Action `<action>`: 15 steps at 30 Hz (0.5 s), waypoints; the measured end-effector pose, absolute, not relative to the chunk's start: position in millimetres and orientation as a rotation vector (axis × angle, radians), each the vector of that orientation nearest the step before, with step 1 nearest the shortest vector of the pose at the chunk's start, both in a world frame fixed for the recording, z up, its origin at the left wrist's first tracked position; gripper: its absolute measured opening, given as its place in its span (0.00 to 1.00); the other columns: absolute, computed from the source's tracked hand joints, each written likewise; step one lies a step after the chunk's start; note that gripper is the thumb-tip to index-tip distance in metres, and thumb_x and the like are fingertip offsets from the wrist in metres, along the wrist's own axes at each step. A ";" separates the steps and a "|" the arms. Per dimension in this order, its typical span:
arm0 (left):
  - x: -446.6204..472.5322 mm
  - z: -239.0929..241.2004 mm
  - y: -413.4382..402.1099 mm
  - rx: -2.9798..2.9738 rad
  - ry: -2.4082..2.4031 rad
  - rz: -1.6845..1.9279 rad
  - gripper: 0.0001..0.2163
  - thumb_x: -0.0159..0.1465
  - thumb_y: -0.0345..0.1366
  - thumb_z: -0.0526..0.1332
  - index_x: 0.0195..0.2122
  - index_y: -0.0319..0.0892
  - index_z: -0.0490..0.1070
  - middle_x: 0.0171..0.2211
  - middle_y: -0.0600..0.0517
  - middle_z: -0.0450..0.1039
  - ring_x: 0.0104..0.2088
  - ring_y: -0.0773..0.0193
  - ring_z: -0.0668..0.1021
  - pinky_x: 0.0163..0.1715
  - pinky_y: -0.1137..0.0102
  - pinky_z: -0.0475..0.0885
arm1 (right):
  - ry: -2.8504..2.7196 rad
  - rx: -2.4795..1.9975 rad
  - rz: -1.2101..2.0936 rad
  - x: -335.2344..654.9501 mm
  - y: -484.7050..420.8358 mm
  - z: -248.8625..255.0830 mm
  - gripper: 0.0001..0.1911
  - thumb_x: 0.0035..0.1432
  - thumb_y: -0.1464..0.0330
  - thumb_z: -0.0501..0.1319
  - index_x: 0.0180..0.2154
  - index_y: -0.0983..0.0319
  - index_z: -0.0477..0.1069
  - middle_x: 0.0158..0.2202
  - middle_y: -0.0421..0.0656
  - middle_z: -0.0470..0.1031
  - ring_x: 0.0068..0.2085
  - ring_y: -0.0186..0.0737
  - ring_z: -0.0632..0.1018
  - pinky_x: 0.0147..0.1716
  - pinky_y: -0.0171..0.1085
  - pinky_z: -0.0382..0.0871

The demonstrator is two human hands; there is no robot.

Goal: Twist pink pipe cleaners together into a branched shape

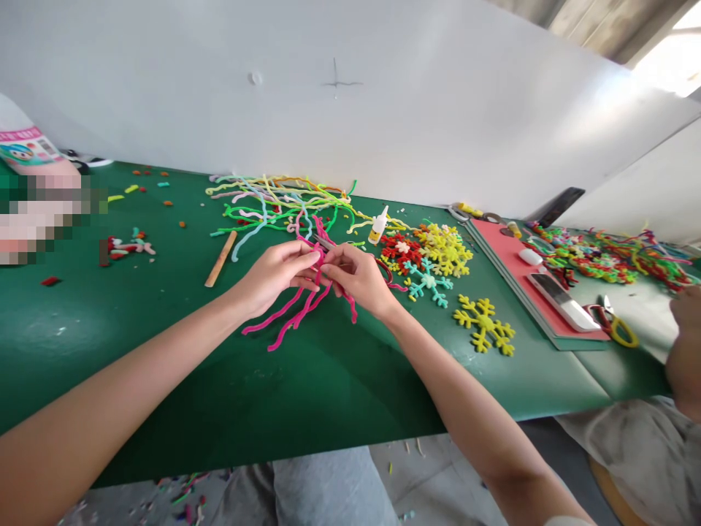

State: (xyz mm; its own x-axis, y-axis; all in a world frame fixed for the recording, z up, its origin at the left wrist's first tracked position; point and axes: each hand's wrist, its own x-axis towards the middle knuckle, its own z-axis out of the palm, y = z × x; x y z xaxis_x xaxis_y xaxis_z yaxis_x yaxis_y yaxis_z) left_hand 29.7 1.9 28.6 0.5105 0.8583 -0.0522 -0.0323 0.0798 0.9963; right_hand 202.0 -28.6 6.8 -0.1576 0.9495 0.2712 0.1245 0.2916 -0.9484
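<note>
Over the green table, a bundle of bright pink pipe cleaners is pinched between my two hands, its fuzzy ends fanning out above and below. My left hand is closed, thumb and forefinger on the bundle's middle. Pressed against the same spot are the closed fingers of my right hand. Grey blades of scissors stick out by the fingertips, and a dark red handle loop shows behind my right hand, which seems to hold them. My fingers hide the exact grip.
Loose pastel pipe cleaners lie behind my hands. Rightward are a glue bottle, yellow snowflakes, a red folder and other scissors. A wooden stick lies left. Another person's hand is at far right.
</note>
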 end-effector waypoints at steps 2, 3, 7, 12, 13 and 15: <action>29.7 29.0 1.5 1.366 0.830 0.793 0.12 0.60 0.42 0.65 0.30 0.39 0.69 0.29 0.53 0.72 0.32 0.63 0.79 0.30 0.71 0.74 | -1.566 -1.040 0.954 201.7 -28.5 6.4 0.04 0.57 0.68 0.61 0.34 0.62 0.67 0.27 0.37 0.70 0.20 0.28 0.69 0.19 0.31 0.63; 29.9 29.1 1.3 1.373 0.839 0.798 0.12 0.60 0.42 0.65 0.29 0.39 0.69 0.28 0.53 0.72 0.31 0.63 0.79 0.29 0.72 0.73 | -1.582 -1.047 0.912 201.3 -28.5 5.9 0.04 0.57 0.68 0.60 0.34 0.62 0.67 0.27 0.37 0.70 0.22 0.29 0.70 0.21 0.31 0.64; 31.3 28.2 0.1 1.355 0.851 0.795 0.12 0.59 0.42 0.66 0.27 0.39 0.67 0.27 0.54 0.71 0.30 0.65 0.79 0.27 0.74 0.72 | -1.641 -1.061 0.738 199.7 -28.7 2.6 0.04 0.57 0.67 0.61 0.33 0.61 0.68 0.28 0.37 0.71 0.27 0.31 0.71 0.28 0.32 0.66; 31.7 26.4 -1.4 1.321 0.825 0.749 0.12 0.59 0.42 0.66 0.28 0.40 0.68 0.26 0.54 0.70 0.29 0.67 0.77 0.24 0.75 0.66 | -1.720 -1.167 0.538 199.5 -30.8 0.3 0.07 0.58 0.64 0.62 0.34 0.60 0.69 0.24 0.36 0.68 0.25 0.31 0.67 0.28 0.32 0.61; 31.7 26.5 -1.5 1.329 0.822 0.737 0.12 0.60 0.42 0.66 0.27 0.40 0.68 0.25 0.54 0.69 0.27 0.67 0.76 0.23 0.75 0.64 | -1.736 -1.186 0.497 199.6 -31.3 0.3 0.07 0.58 0.63 0.62 0.34 0.60 0.69 0.24 0.36 0.68 0.25 0.31 0.66 0.28 0.32 0.60; 31.5 27.1 -1.4 1.354 0.821 0.722 0.13 0.60 0.42 0.65 0.26 0.40 0.68 0.23 0.54 0.68 0.25 0.69 0.73 0.23 0.74 0.63 | -1.759 -1.215 0.432 199.9 -32.3 0.5 0.07 0.59 0.62 0.61 0.35 0.60 0.69 0.24 0.35 0.67 0.25 0.31 0.66 0.27 0.32 0.59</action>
